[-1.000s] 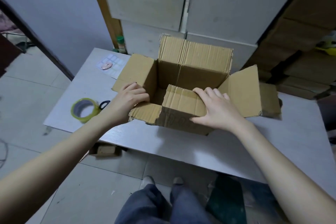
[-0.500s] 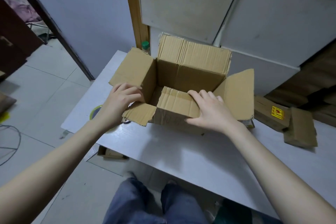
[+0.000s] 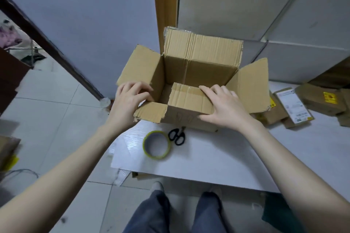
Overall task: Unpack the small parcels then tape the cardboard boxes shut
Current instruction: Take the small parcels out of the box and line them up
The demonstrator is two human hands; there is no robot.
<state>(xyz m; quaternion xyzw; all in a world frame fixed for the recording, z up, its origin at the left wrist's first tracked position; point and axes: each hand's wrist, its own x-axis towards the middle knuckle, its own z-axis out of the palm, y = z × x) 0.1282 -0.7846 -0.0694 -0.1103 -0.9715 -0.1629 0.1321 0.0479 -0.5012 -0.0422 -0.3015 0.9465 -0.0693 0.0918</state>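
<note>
An open brown cardboard box point(image 3: 200, 58) with all its flaps spread is held above the white table point(image 3: 217, 162). My left hand point(image 3: 128, 100) grips its left wall at the near corner, fingers curled over the edge. My right hand point(image 3: 225, 108) grips the folded-in near flap, fingers on top and thumb on the front face. What I can see of the box's inside holds nothing. Several small brown parcels point(image 3: 291, 108), some with labels, lie on the table to the right of the box.
A yellow-rimmed tape roll point(image 3: 156, 144) and black scissors point(image 3: 177, 136) lie on the table just in front of the box. The table's left edge runs close to them. A wooden post and grey panels stand behind. My legs are below the near edge.
The box has been lifted and carried left and toward the back. The tape roll and scissors now show in front of it. More small parcels have come into view on the right.
</note>
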